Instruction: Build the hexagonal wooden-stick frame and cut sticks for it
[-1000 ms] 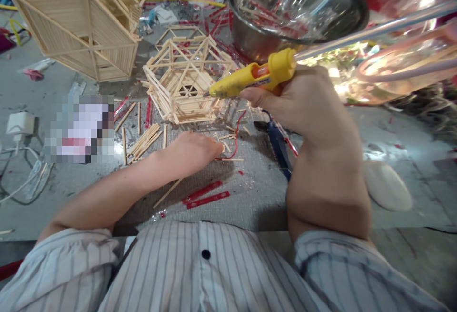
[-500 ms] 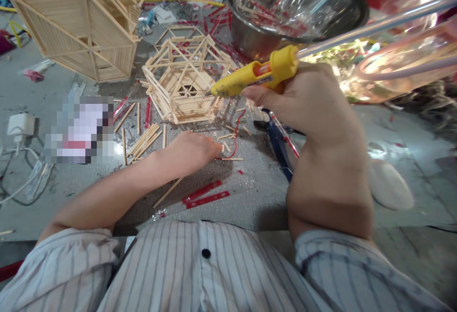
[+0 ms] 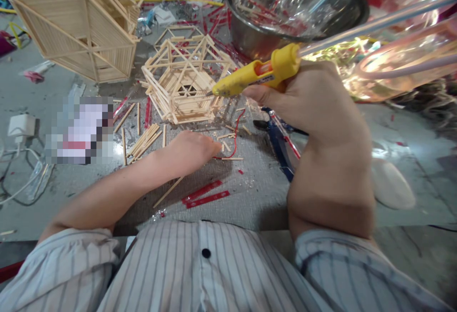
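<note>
My right hand [image 3: 314, 100] grips a yellow hot glue gun [image 3: 259, 75]. Its nozzle points left and hovers by the right side of a six-sided openwork frame of thin wooden sticks [image 3: 200, 77]; whether they touch I cannot tell. Low over the table, in front of that frame, my left hand [image 3: 193, 152] is closed, its fingertips turned away and whatever they pinch hidden. Small cut stick pieces [image 3: 226, 147] and a curved red thread [image 3: 237, 133] lie at its fingertips. Longer loose sticks [image 3: 145, 143] are beyond its wrist.
A larger stick structure [image 3: 67, 26] stands back left. Behind the glue gun is a steel bowl [image 3: 246, 38] holding clear and red scraps. Blue-handled pliers [image 3: 280, 147] lie beside my right forearm. Red strips [image 3: 207, 199], a white charger [image 3: 21, 125] and a white oval object [image 3: 392, 184] are on the table.
The glue gun's rear has tipped up very slightly in my right hand. My left hand has barely shifted.
</note>
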